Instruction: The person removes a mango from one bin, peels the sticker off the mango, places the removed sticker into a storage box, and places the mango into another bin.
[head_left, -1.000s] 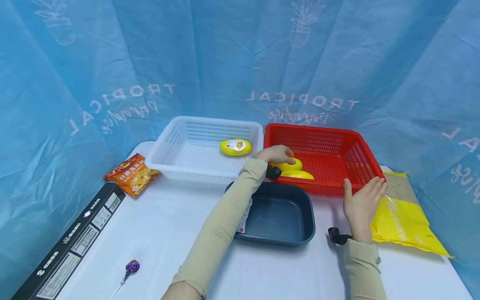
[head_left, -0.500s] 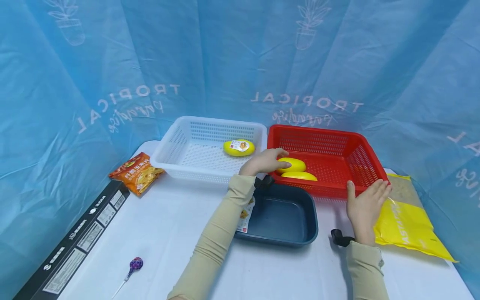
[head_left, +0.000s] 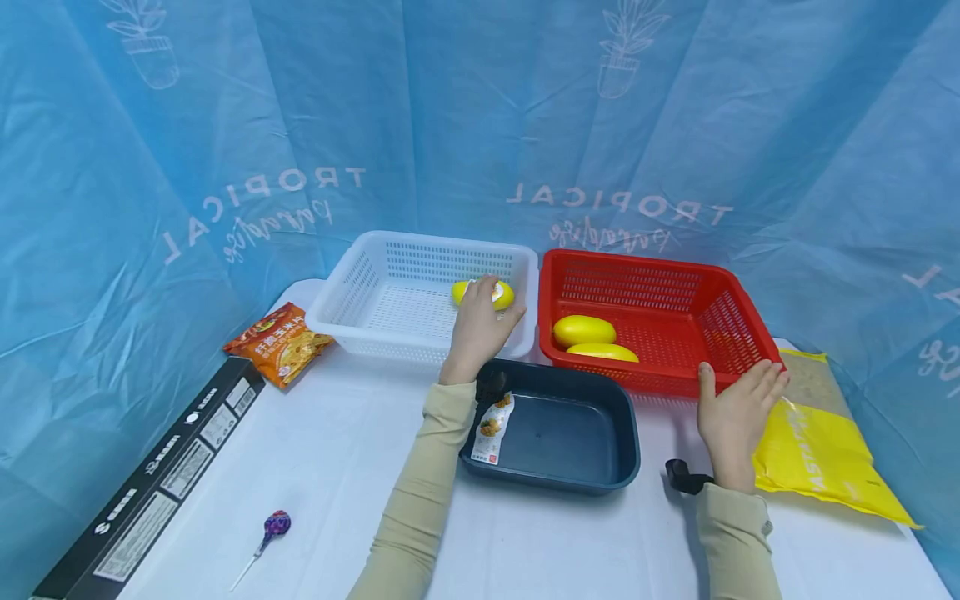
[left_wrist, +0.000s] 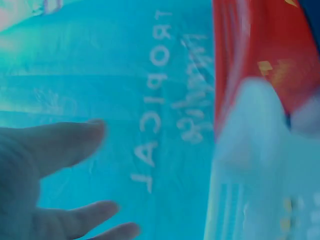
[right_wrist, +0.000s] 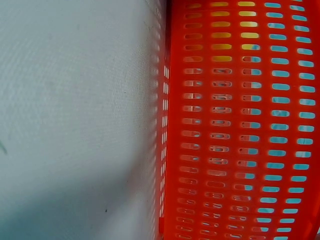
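My left hand (head_left: pixel 477 332) is over the front right of the white basket (head_left: pixel 337 335), right at a yellow mango (head_left: pixel 505 297) with a white label. The hand partly covers that mango. In the left wrist view the fingers (left_wrist: pixel 82 218) and thumb are spread with nothing between them. Two more yellow mangoes, a rounder one (head_left: pixel 583 330) and a longer one (head_left: pixel 603 352), lie at the left front of the red basket (head_left: pixel 637 379). My right hand (head_left: pixel 735 421) lies with straight fingers against the front right of the red basket, whose slotted wall (right_wrist: pixel 235 125) fills the right wrist view.
A dark blue tub (head_left: pixel 570 482) with a printed label (head_left: pixel 492 429) stands before the baskets. On the left are an orange snack bag (head_left: pixel 281 343), a long black box (head_left: pixel 161 479) and a lollipop (head_left: pixel 276 525). A yellow pasta bag (head_left: pixel 828 458) lies at the right.
My left hand has left the mangoes in the red basket and moved left to the labelled mango in the white basket. The right hand has kept its place at the red basket.
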